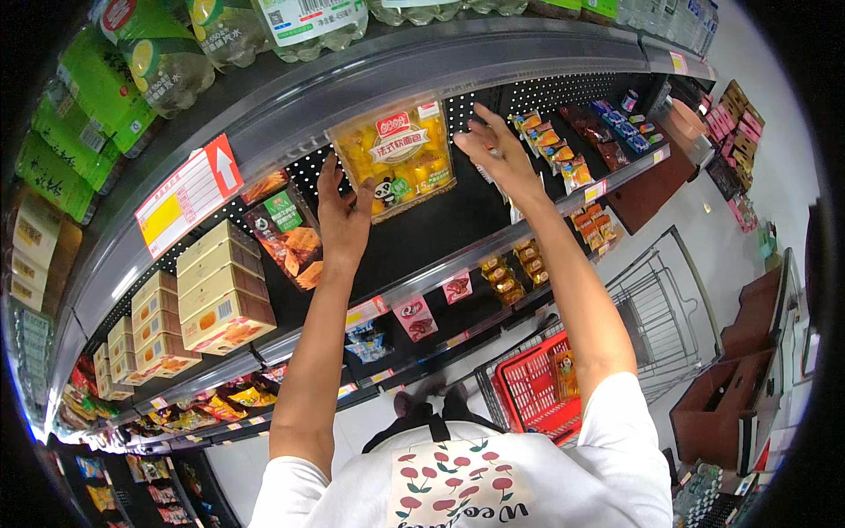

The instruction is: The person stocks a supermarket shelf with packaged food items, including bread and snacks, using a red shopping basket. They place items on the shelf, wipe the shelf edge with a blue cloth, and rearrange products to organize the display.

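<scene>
A clear-fronted box of packaged soft bread (396,155), with a printed panda on its front, stands on the black shelf before me, leaning slightly. My left hand (346,214) is at its left edge, fingers and thumb apart. The thumb overlaps the box's lower left side; whether it touches is unclear. To the right of the box, my right hand (505,162) is raised with spread fingers, a gap between it and the box. Nothing is held in that hand. A dark biscuit package (287,241) lies just left of my left wrist.
Stacked cream cartons (228,290) fill the shelf's left part. Snack packs (554,148) stand to the right. Above runs a shelf edge (422,59) carrying bottles. Low at my right is a metal shopping cart (667,310) beside a red basket (535,389) containing a packaged item.
</scene>
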A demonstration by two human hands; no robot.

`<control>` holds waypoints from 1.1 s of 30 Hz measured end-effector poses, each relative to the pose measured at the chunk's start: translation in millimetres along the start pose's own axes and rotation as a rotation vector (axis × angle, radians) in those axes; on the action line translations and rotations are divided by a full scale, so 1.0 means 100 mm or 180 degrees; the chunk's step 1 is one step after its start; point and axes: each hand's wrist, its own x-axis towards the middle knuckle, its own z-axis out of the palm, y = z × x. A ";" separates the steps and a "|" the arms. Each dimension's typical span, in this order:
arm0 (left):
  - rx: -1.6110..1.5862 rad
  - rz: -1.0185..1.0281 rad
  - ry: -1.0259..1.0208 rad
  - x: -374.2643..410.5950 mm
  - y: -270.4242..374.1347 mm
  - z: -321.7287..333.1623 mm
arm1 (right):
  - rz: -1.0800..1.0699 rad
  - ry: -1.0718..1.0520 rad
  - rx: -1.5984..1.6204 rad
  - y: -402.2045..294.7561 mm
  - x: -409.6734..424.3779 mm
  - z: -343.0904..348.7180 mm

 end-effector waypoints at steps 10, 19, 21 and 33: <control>-0.0109 -0.0635 0.0016 0.53 -0.19 0.02 | 0.0548 -0.0086 0.0202 -0.22 0.58 0.34; 0.0229 0.0139 -0.0125 0.02 0.22 -0.04 | -0.0362 0.0077 -0.0447 -0.26 0.05 -0.23; 0.0212 0.0195 -0.0161 -0.15 0.23 -0.08 | -0.0758 0.0371 -0.0586 -0.54 -0.27 -0.20; -0.0063 0.0179 -0.0366 -0.69 0.23 -0.15 | -0.2405 -0.0079 -0.2270 -1.00 -1.02 0.01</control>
